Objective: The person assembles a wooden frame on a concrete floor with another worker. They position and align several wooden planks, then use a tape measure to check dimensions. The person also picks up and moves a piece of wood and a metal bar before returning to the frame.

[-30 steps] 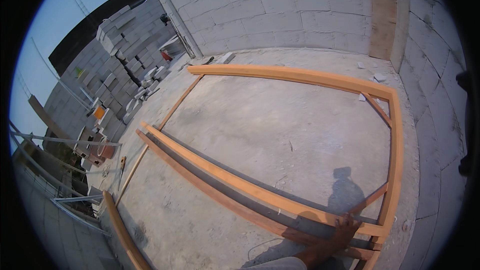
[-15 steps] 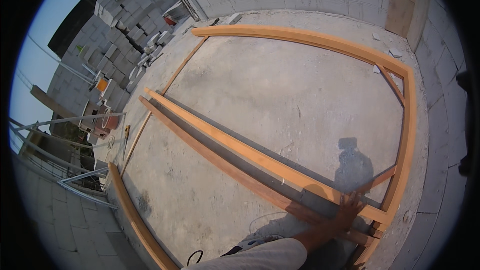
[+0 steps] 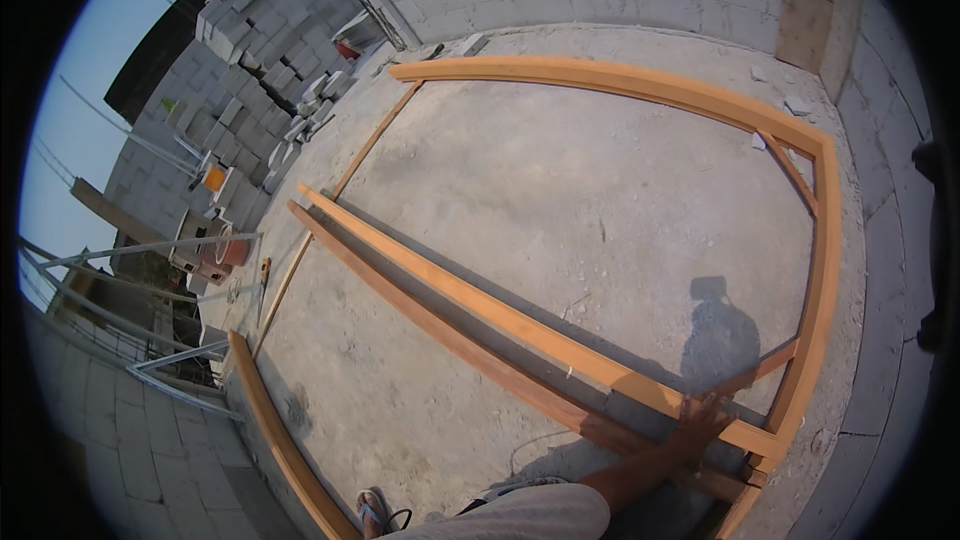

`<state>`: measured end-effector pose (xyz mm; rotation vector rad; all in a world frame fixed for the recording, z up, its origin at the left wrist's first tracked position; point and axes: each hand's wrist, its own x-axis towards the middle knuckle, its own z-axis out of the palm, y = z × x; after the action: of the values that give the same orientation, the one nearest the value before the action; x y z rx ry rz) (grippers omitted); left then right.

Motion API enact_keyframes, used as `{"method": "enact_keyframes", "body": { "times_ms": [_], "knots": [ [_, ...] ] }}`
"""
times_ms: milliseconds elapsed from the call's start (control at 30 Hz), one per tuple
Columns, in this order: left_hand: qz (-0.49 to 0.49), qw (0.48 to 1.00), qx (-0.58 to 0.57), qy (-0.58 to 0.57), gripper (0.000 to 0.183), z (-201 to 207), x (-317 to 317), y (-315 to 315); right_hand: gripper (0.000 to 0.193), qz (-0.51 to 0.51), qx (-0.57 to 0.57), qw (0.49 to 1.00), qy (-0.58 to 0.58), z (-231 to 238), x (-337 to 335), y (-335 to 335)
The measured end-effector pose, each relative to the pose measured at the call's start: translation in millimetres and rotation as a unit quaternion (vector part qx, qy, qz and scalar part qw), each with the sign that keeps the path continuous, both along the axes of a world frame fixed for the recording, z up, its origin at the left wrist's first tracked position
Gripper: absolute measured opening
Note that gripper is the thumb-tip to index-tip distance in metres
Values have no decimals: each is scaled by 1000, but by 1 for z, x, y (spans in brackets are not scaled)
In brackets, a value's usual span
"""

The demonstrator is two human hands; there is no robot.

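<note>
Reddish and round, a bucket (image 3: 232, 248) stands at far left, near an orange container (image 3: 214, 178) beside stacked grey blocks (image 3: 245, 105); what either holds is too small to tell. A light orange beam (image 3: 490, 308) slants over the concrete floor (image 3: 520, 160) to the right side of a wooden frame (image 3: 827, 240). Near that end the left hand (image 3: 700, 424) lies on it, fingers spread, not clenched; whether the tips curl over its edge I cannot tell. The forearm crosses a brown board (image 3: 450, 337) beside the beam, hiding part of it. A sandalled foot (image 3: 372, 510) is near another beam (image 3: 280, 430).
</note>
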<state>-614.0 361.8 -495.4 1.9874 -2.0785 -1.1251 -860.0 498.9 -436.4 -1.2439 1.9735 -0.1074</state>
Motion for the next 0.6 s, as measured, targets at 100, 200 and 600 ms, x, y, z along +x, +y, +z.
{"method": "enact_keyframes", "body": {
  "times_ms": [100, 200, 600],
  "knots": [
    [36, 999, -7, 14, 143, -9, -6, -3, 60, -43, -51, 996, -59, -12, -6, 8],
    [41, 999, -21, -9, 142, -19, -12, -2, 70, 179, -48, 929, 320, -25, -16, 10],
    [21, 998, 35, -38, 143, -22, -18, -11, 80, 215, -46, 950, 221, -27, -31, 7]
  ]
}}
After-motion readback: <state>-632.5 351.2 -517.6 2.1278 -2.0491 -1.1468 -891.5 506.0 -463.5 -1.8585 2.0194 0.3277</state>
